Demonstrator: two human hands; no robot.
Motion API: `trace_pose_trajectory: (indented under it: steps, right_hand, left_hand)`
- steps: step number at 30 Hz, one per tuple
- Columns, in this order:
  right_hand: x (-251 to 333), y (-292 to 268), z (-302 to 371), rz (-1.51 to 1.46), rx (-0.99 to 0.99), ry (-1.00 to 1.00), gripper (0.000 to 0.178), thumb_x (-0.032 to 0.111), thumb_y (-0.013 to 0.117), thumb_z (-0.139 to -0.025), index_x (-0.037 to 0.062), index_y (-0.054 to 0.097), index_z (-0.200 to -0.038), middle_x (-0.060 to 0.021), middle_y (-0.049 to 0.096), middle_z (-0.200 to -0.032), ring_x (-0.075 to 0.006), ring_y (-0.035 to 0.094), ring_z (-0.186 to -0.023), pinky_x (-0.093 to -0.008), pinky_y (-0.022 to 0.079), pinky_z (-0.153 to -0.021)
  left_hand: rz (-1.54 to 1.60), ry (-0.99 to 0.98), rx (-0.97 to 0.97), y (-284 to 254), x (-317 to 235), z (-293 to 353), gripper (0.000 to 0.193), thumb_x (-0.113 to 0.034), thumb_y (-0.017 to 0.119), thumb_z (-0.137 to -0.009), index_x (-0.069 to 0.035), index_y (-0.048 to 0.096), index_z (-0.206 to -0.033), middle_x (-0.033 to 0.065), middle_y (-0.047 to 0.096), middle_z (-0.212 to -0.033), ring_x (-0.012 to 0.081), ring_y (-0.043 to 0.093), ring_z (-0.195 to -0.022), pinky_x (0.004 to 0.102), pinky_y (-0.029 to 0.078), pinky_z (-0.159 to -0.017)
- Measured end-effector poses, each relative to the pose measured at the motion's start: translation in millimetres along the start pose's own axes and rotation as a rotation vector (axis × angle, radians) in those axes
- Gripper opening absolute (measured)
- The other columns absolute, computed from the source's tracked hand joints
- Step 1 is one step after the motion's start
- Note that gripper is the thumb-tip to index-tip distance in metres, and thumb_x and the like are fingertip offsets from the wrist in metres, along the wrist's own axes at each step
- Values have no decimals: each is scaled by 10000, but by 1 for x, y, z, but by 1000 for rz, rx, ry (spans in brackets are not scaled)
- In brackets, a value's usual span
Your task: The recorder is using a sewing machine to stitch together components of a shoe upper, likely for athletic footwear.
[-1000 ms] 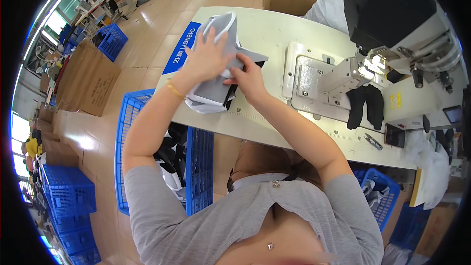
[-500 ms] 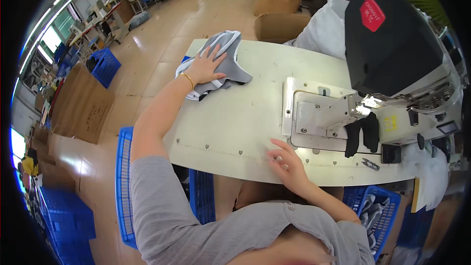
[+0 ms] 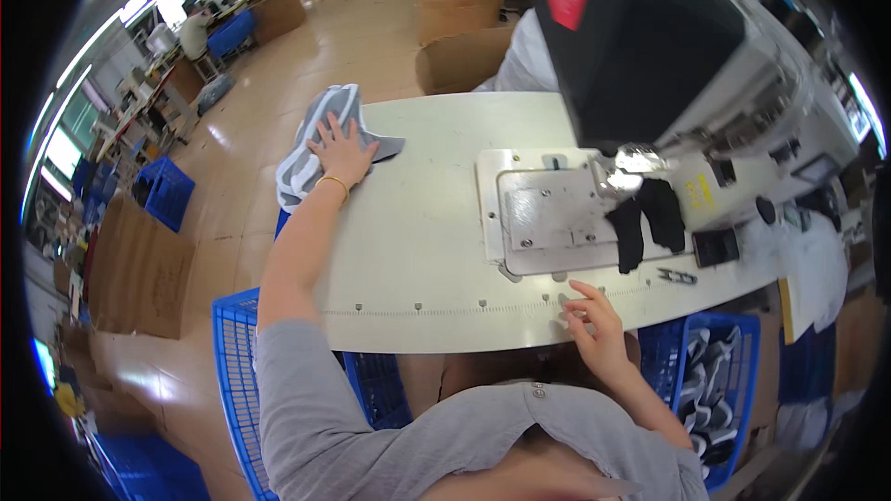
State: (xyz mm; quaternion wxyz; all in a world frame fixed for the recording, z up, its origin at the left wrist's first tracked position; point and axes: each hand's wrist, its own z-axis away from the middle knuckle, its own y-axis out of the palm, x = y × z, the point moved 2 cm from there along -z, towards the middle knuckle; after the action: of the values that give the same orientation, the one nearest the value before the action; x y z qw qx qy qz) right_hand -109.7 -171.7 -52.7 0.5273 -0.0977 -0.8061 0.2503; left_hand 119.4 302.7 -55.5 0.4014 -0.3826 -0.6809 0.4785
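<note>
My left hand (image 3: 345, 156) lies flat with spread fingers on a pile of grey and white fabric pieces (image 3: 316, 130) at the table's far left edge. Part of the pile hangs over that edge. Above the table's front edge, my right hand (image 3: 597, 327) is held with its fingers loosely bent and apart, and nothing shows in it. Ahead of it is the sewing machine's metal work plate (image 3: 548, 213). Two black cloth strips (image 3: 661, 213) hang at the machine head, right of the plate.
The sewing machine's black housing (image 3: 640, 46) rises at the right. Small thread snips (image 3: 677, 276) lie near the front right edge. Blue baskets stand below the table, the right one (image 3: 742, 390) filled with grey and white pieces. A cardboard box (image 3: 464, 57) stands behind the table.
The view has turned to the right. My left hand has pushed the fabric pile toward the table's left edge, and it hangs over more. My right hand has shifted right along the front edge.
</note>
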Motion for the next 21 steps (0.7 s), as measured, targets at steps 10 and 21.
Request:
trace_pose_trajectory:
  steps: [10, 21]
  right_hand:
    - [-124, -171, 196, 390, -679, 309, 349, -18, 615, -809, 18, 574, -1153, -194, 565, -1262, -319, 595, -1064, -359, 497, -867]
    - [-238, -160, 562, 509, -287, 1573, 1200, 395, 858, -603, 163, 139, -1535, -263, 125, -1568, -481, 328, -1356, -572, 365, -1063]
  left_hand:
    - [308, 830, -752, -62, -78, 111, 512, -324, 594, -946, -35, 490, -1356, 241, 366, -1459, 412, 315, -1369, 562, 260, -1101]
    - [471, 1541, -680, -136, -274, 311, 369, -226, 595, -924, -10, 584, -1223, 219, 379, -1386, 443, 289, -1355, 613, 376, -1053]
